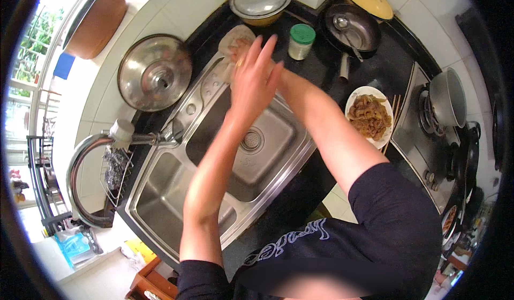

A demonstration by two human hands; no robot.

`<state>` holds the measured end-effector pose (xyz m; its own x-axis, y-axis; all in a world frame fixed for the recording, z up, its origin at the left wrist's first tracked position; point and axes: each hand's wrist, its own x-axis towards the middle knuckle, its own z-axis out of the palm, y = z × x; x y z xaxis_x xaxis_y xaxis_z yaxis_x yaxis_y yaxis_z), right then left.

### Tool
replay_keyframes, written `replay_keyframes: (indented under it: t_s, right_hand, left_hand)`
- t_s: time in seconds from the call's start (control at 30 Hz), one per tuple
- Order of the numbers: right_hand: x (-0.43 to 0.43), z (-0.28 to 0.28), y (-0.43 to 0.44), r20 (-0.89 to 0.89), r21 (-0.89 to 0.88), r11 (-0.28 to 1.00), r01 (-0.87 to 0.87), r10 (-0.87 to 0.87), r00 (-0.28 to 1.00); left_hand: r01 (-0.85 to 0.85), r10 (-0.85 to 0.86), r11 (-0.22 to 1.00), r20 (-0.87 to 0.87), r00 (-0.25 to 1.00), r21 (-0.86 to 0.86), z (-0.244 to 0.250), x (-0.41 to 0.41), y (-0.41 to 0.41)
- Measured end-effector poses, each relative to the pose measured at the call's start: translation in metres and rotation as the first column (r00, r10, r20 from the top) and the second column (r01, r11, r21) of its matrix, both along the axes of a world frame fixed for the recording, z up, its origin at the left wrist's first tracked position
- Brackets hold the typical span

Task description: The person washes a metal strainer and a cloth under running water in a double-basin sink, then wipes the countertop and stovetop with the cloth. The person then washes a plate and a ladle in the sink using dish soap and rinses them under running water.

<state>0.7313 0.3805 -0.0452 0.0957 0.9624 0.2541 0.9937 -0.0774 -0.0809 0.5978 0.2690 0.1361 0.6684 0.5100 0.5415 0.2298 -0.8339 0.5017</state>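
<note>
Over the far corner of the steel sink, my left hand is raised with its fingers apart and nothing visible in it. A ring shows near its edge. My right hand reaches under and beyond it, mostly hidden behind the left. Its reddish fingers appear to touch a pale, crumpled cloth at the sink's back corner. Whether they grip the cloth is unclear. Close by on the black counter stands a jar with a green lid.
A lidded pot, a frying pan with a spoon and a large steel lid stand along the wall. A plate of cooked food lies beside chopsticks. The faucet arches at left; a saucepan sits on the stove.
</note>
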Motion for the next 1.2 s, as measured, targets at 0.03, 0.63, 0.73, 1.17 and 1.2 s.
replay_keyframes:
  t_s: [0.03,0.63,0.73,1.17,1.2]
  right_hand:
    - [0.005,-0.008,-0.006,0.022,0.04,0.999,0.008,-0.009,1.0]
    - [0.009,0.099,-0.096,-0.622,-0.225,0.934,0.276,-0.356,0.697]
    - [0.058,0.039,-0.09,-0.226,0.019,0.923,0.383,-0.369,0.901]
    - [0.028,0.039,-0.153,-0.214,-0.055,0.78,0.623,-0.619,0.756]
    - [0.02,0.041,-0.17,-0.22,-0.049,0.778,0.626,-0.62,0.753]
  left_hand:
    - [0.026,-0.024,0.999,-0.055,0.998,0.025,-0.001,0.038,0.01]
    - [-0.1,0.097,0.995,-0.136,0.986,-0.016,0.047,0.054,0.053]
    - [-0.211,0.21,0.977,-0.155,0.965,0.011,0.06,0.004,0.053]
    - [-0.245,0.229,0.964,-0.141,0.963,-0.107,0.019,-0.047,0.038]
    - [-0.245,0.229,0.964,-0.146,0.962,-0.106,0.018,-0.041,0.04]
